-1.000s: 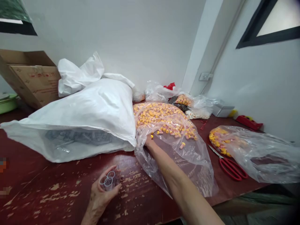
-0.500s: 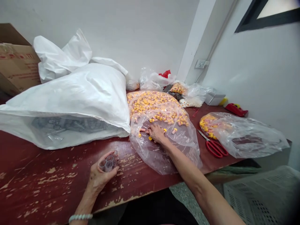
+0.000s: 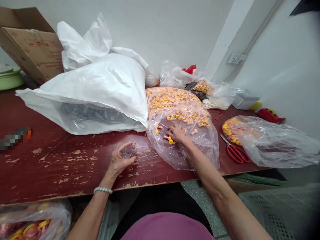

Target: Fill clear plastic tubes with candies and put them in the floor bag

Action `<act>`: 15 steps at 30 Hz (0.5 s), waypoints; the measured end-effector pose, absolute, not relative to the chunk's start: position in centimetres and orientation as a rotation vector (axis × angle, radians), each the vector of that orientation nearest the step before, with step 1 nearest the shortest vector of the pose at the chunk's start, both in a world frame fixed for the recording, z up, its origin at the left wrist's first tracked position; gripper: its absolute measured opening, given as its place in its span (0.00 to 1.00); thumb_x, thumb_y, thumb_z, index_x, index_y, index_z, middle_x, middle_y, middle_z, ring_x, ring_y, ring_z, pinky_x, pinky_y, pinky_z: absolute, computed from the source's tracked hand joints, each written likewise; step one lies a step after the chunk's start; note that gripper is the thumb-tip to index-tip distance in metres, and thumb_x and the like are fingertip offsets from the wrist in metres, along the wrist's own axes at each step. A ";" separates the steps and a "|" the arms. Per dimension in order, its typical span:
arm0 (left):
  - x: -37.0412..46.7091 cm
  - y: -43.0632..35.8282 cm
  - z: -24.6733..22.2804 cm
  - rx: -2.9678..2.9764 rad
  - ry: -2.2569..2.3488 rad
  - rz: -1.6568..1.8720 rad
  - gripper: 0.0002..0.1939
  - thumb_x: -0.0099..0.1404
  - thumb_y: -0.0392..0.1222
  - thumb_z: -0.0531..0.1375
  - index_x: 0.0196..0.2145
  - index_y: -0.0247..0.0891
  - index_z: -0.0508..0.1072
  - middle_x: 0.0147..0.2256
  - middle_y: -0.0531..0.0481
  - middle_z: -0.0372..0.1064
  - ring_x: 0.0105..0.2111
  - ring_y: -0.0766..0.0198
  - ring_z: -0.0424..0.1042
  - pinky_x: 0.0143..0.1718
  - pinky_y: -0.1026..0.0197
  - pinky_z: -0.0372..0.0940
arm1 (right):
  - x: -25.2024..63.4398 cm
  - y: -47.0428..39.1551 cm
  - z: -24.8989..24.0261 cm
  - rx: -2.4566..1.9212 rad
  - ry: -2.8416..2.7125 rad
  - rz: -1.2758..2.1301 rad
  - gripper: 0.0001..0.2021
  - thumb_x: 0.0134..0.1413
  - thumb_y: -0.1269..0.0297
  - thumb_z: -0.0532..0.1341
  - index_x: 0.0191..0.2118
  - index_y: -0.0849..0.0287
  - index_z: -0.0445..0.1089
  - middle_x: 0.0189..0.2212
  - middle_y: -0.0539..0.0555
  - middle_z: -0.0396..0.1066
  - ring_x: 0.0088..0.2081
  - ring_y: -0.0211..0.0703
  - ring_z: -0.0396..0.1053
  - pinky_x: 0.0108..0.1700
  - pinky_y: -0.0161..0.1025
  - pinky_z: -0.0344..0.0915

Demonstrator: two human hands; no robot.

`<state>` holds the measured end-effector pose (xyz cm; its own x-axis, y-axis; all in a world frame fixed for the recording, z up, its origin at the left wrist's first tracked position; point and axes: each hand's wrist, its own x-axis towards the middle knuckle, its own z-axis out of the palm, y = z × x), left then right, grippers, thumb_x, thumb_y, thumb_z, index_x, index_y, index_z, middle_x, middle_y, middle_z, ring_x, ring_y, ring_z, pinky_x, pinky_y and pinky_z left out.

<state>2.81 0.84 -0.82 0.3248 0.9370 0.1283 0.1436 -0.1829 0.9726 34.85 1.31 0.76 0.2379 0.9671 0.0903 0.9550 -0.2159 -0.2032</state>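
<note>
My left hand (image 3: 121, 159) is curled around several clear plastic tubes (image 3: 128, 151), above the table's front part. My right hand (image 3: 177, 134) reaches down over the clear plastic bag (image 3: 195, 158), fingers bent among small pink pieces with yellow caps (image 3: 170, 141). The fingertips are close together, and what is between them is hidden. Many more yellow-capped pieces (image 3: 175, 98) lie in a heap at the back of this bag. Left of it stands a large white sack (image 3: 107, 80), its mouth open towards me, with clear tubes (image 3: 92, 113) inside.
Red-handled scissors (image 3: 237, 154) and a second bag of yellow-capped pieces (image 3: 232, 128) lie at right. A cardboard box (image 3: 42, 50) stands at back left. A blurred tool (image 3: 15, 138) lies at far left. Below the table edge are a filled bag (image 3: 57, 216) and a plastic crate (image 3: 282, 213).
The view has shifted left and down. My right hand stays among the yellow-capped pieces, a few of which now lie differently around the fingers. My left hand still holds the clear tubes.
</note>
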 end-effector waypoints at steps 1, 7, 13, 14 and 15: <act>2.8 0.9 -0.8 1.582 1.003 0.993 0.33 0.44 0.37 0.68 0.49 0.30 0.69 0.41 0.38 0.75 0.39 0.55 0.76 0.43 0.56 0.71 | 35.1 1.3 0.9 -2.283 -1.831 0.095 0.13 0.57 0.58 0.55 0.43 0.53 0.73 0.46 0.58 0.69 0.49 0.50 0.63 0.49 0.44 0.57; 3.0 0.7 -0.7 1.516 0.978 1.002 0.33 0.42 0.38 0.68 0.49 0.29 0.69 0.41 0.38 0.75 0.39 0.55 0.76 0.44 0.54 0.71 | 34.7 0.3 2.1 -2.174 -1.724 -0.028 0.15 0.61 0.63 0.50 0.47 0.60 0.69 0.46 0.62 0.69 0.48 0.50 0.64 0.47 0.44 0.58; 3.0 0.8 -1.0 1.570 0.948 0.979 0.31 0.44 0.36 0.66 0.49 0.29 0.69 0.42 0.38 0.74 0.41 0.55 0.75 0.45 0.55 0.70 | 26.2 -2.3 3.9 -1.340 -1.710 0.301 0.11 0.57 0.57 0.57 0.39 0.57 0.69 0.34 0.52 0.72 0.34 0.38 0.67 0.38 0.36 0.63; 3.0 0.8 -1.0 1.593 0.946 0.978 0.31 0.44 0.36 0.66 0.49 0.29 0.69 0.42 0.39 0.75 0.41 0.55 0.75 0.45 0.55 0.70 | 24.5 -2.4 4.0 -1.268 -1.749 0.339 0.10 0.56 0.58 0.58 0.39 0.57 0.69 0.33 0.51 0.72 0.33 0.37 0.67 0.38 0.35 0.63; 3.0 0.7 -0.9 1.619 0.947 0.980 0.31 0.45 0.36 0.66 0.49 0.29 0.70 0.41 0.39 0.75 0.40 0.56 0.75 0.45 0.56 0.70 | 23.0 -2.3 4.1 -1.211 -1.797 0.351 0.09 0.56 0.59 0.59 0.39 0.58 0.69 0.33 0.51 0.72 0.34 0.37 0.67 0.38 0.35 0.63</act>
<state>2.95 0.72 -0.87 0.3703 0.9158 0.1555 0.1241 -0.2146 0.9688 23.01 -2.33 4.14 -0.1020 0.8453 0.5245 0.5860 0.4771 -0.6549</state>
